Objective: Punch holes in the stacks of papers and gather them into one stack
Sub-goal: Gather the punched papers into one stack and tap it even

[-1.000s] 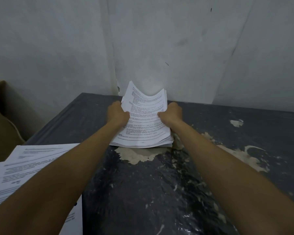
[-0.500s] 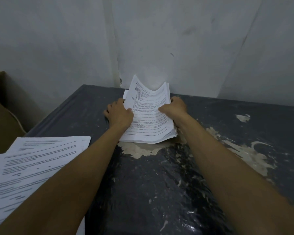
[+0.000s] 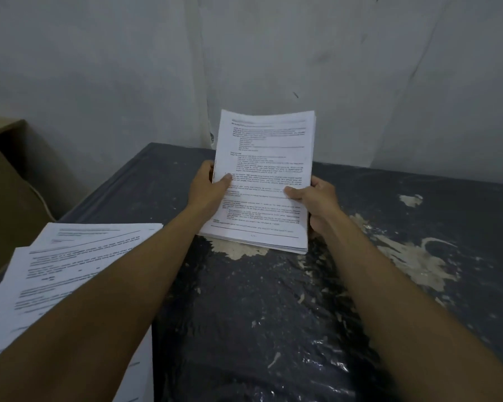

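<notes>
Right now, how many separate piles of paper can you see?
2. One stack is held up between the left hand and right hand over the table's far side; the other pile lies fanned at near left, partly hidden by the forearm.

Bench (image 3: 273, 329): set against a wall (image 3: 128, 68) along its far edge.
Held paper stack (image 3: 263, 181): at the bench's far middle, tilted up with its top toward the wall, lower edge at or just above the bench; contact cannot be told.
Left hand (image 3: 208, 188): on the stack's left edge.
Right hand (image 3: 317, 203): on its right edge.
Loose paper piles (image 3: 70, 268): near left corner of the bench, overlapping, partly under the left forearm.
Box (image 3: 9, 175): left of the bench, beside the wall.
</notes>
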`<state>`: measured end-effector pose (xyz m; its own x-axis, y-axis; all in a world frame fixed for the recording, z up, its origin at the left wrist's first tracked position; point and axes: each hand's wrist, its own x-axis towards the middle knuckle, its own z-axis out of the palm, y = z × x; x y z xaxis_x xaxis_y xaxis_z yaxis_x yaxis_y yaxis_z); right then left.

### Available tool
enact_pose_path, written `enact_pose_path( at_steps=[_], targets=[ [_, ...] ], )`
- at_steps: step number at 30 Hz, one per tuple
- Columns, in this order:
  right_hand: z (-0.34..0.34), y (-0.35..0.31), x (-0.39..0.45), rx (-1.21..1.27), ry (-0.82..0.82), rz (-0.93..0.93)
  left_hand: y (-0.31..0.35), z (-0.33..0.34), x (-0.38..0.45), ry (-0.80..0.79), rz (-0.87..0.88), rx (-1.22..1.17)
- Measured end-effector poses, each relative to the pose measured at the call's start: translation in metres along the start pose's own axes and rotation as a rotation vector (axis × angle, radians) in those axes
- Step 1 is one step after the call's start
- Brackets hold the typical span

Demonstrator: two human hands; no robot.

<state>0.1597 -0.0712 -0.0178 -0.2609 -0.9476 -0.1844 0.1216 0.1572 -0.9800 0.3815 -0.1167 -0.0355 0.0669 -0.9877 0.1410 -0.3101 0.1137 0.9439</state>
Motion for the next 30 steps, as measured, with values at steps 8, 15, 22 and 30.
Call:
enact_pose_path(
  at_steps=[8,15,22,30],
  targets=[
    [-0.035,-0.046,-0.045,0.041,0.006,-0.124,0.069,-0.004,-0.033,0.01,-0.007,-0.402],
    [-0.082,-0.08,-0.101,0.066,0.05,-0.26,0.117,0.003,-0.071,-0.238,0.088,-0.503],
    [-0.124,-0.084,-0.157,-0.031,0.169,-0.378,0.145,0.037,-0.125,-0.236,0.255,-0.458],
    [-0.164,-0.063,-0.2,-0.118,0.288,-0.457,0.147,0.059,-0.167,-0.303,0.23,-0.46]
  ],
)
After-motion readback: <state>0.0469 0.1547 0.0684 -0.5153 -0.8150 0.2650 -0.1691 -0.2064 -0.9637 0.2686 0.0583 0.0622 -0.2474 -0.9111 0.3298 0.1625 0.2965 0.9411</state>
